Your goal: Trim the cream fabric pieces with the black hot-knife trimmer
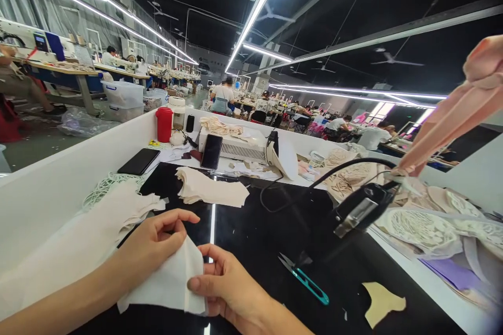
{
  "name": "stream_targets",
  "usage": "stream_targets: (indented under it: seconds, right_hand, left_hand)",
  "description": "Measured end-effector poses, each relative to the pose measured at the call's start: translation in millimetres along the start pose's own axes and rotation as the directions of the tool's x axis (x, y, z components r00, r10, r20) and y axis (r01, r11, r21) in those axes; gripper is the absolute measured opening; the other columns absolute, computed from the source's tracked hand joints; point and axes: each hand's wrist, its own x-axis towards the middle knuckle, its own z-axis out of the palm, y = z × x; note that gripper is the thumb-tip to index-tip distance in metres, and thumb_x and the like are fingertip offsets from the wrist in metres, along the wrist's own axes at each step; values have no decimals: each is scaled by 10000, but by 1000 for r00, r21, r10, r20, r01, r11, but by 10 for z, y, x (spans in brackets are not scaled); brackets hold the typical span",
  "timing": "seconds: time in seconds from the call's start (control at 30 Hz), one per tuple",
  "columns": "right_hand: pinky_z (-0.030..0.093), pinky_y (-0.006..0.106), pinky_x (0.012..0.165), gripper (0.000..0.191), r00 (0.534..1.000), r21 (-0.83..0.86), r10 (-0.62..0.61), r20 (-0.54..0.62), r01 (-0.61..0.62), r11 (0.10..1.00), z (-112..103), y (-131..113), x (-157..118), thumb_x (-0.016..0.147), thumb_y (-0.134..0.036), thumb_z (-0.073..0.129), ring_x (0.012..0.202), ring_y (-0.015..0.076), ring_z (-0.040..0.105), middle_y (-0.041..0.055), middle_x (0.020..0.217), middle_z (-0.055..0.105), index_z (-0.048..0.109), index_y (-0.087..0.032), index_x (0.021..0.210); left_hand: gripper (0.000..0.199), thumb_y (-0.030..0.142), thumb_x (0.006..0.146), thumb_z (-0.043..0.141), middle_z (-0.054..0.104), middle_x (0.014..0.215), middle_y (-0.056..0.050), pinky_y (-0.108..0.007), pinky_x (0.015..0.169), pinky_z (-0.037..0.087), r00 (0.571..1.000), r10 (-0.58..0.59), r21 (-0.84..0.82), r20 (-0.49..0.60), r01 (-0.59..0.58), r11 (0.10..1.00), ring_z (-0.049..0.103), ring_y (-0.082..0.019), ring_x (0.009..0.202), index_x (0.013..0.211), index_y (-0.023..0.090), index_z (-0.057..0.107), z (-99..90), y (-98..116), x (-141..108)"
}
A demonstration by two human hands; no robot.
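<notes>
A white fabric piece [167,283] is held between both hands over the black tabletop, low in the view. My left hand [159,238] is closed on its upper edge, with the index finger reaching out to the right. At the right edge of the cloth, my right hand [230,285] pinches it, thumb in front and fingers behind. Beyond the hands lies a stack of cream fabric pieces [210,188]. A larger cream fabric pile [82,233] spreads out on the left, partly behind my left forearm.
Teal thread snips [308,282] and a yellow cut piece [383,302] lie on the right. A black clamp-like device [363,209] hangs above the table. Phones [212,151], a red cup [164,124] and lace pieces [420,227] line the edges. People sit farther back.
</notes>
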Motion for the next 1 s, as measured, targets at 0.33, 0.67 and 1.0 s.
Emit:
stream_targets:
  seconds: [0.33, 0.67, 1.0]
  right_hand:
    - [350, 191, 483, 715, 985, 11, 64, 162, -67, 998, -147, 82, 10, 536, -705, 954, 531, 62, 535, -17, 638, 597, 691, -109, 830]
    - [185, 180, 486, 598, 949, 84, -251, -191, 271, 959, -186, -141, 169, 521, -516, 1019, 569, 40, 379, -74, 639, 475, 765, -165, 932]
    - [463, 261, 737, 38, 771, -429, -626, -117, 529, 732, -457, -260, 3, 763, -262, 875, 751, 132, 631, 8, 792, 761, 862, -241, 793]
  left_hand:
    - [395, 576, 811, 711, 558, 752, 45, -223, 514, 369, 996, 4, 13, 92, -5, 1000, 422, -108, 546, 1060, 272, 746, 151, 166, -141]
    - [392, 498, 875, 626, 591, 816, 58, -237, 577, 333, 980, 33, 307, 196, -94, 947, 423, -103, 580, 1180, 268, 714, 20, 161, -98]
    - [183, 303, 1001, 550, 717, 954, 41, -246, 694, 437, 877, 298, 715, 376, -479, 508, 717, -159, 806, 1006, 318, 732, -439, -17, -82]
